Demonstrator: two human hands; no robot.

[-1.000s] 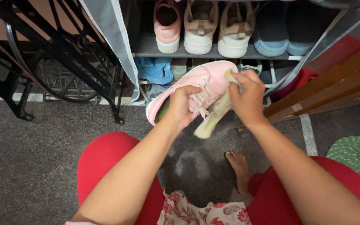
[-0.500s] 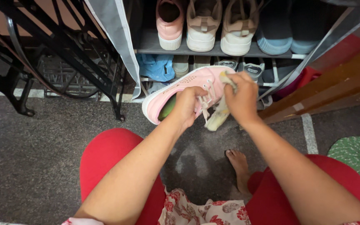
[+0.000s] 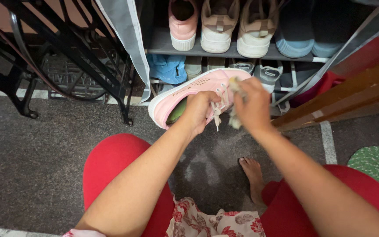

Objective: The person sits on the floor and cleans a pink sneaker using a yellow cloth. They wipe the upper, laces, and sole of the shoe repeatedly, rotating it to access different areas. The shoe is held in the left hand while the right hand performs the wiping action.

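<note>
My left hand (image 3: 197, 113) grips a pink sneaker (image 3: 189, 91) with white laces by its opening, holding it tilted in front of a shoe rack. A green insole shows inside the shoe. My right hand (image 3: 253, 106) is closed on a pale yellowish cloth (image 3: 234, 119) and presses it against the sneaker's side near the toe. Most of the cloth is bunched under my fingers, with a short end hanging below.
A shoe rack shelf (image 3: 163, 47) carries a matching pink sneaker (image 3: 182, 24), beige shoes (image 3: 218, 26) and blue slippers (image 3: 294, 33). A black iron stand (image 3: 66, 57) is at left, a wooden board (image 3: 356, 96) at right, a green rug (image 3: 378, 164) on the floor. My bare foot (image 3: 253, 175) rests on grey carpet.
My right hand has slid left and down along the sneaker, bunching the cloth so less hangs free. The sneaker has shifted slightly left and up.
</note>
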